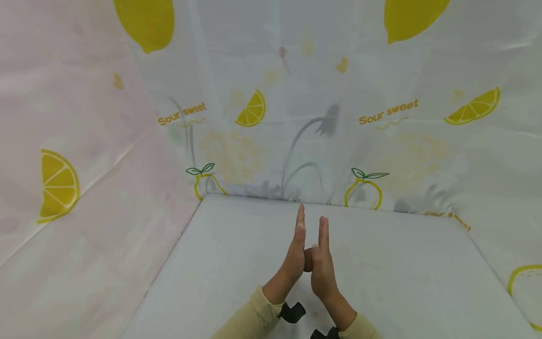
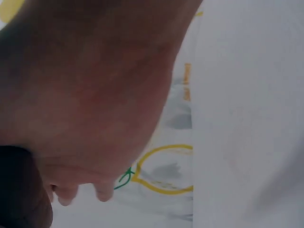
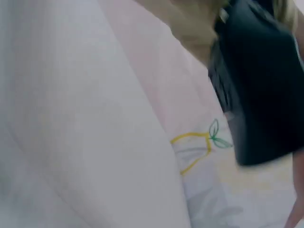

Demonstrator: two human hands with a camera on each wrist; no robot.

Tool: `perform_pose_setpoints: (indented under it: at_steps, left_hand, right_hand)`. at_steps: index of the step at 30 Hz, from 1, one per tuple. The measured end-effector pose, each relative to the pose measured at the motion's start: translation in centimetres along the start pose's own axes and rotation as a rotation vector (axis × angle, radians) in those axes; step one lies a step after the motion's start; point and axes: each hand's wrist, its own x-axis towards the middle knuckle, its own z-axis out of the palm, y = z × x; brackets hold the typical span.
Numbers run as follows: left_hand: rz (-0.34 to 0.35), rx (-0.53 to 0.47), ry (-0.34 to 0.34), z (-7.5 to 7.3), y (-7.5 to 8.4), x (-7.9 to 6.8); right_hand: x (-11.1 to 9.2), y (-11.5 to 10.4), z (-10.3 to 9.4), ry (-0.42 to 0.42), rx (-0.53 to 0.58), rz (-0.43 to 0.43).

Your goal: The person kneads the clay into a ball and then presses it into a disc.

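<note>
Fingers straight and pointing away, my left hand (image 1: 294,256) and right hand (image 1: 323,273) face each other palm to palm. Between the palms sits a small brown rounded thing (image 1: 308,260), partly covered by the right hand's thumb. Its exact kind does not show. In the left wrist view the left hand (image 2: 95,104) fills much of the picture, and a dark rounded shape (image 2: 21,190) shows at the lower left. Only a strip of a hand (image 3: 298,190) appears at the right edge of the right wrist view.
Below the hands spreads a white table (image 1: 402,273). Lemon-printed curtains (image 1: 271,117) enclose it at the back and sides. Black wrist cameras are worn at both wrists; one black camera (image 3: 261,90) looms large in the right wrist view, beside a beige sleeve (image 3: 190,23).
</note>
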Motion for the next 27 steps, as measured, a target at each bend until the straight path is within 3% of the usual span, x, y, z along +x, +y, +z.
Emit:
perform_pose_setpoints:
  at_steps: [6,13,19,27]
  left_hand:
    - [-0.066,0.055,0.119,-0.1,-0.7,0.3]
    - [-0.094,0.065,0.127,0.0,-0.9,0.2]
    - [-0.141,0.04,0.033,0.3,-1.1,-0.6]
    - [-0.12,-0.04,-0.132,0.9,-1.0,-1.0]
  right_hand:
    - [-0.6,-0.9,0.9,0.023,-0.118,-0.053]
    - [-0.1,-2.3,0.5,0.021,-0.126,-0.089]
    - [1.5,-3.3,-0.4,0.021,-0.071,-0.128]
    - [4.0,-2.7,-2.7,0.017,0.078,0.044]
